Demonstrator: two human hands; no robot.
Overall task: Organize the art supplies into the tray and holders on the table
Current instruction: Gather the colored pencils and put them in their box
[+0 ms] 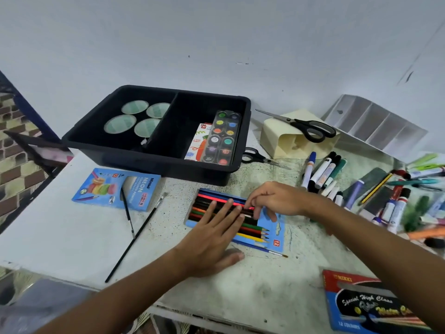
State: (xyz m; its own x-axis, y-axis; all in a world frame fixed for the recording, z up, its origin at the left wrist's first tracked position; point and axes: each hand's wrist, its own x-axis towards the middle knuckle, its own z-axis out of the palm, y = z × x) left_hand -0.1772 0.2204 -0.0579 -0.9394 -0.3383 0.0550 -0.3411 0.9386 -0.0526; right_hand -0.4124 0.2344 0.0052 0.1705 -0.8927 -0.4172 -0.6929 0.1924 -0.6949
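An open pencil box is lying flat on the desk in front of the tray, with a row of coloured pencils showing inside it; roughly ten are visible, the rest covered by the hands. The left hand is lying across the pencils with its fingers stretched straight and slightly spread, pressing down, thumb resting on the desk. The right hand is hovering over the far edge of the box, its fingers curling down and pinching one dark pencil near the red one. A thin brush is lying along the box's near edge, and two more brushes are crossing to the left, one overlapping a second, closed pencil box. The tray is holding four round tins in its left compartment and one paint palette on a card in its right. Two scissors are lying near a tipped cream holder. A heap of markers is spreading to the right.
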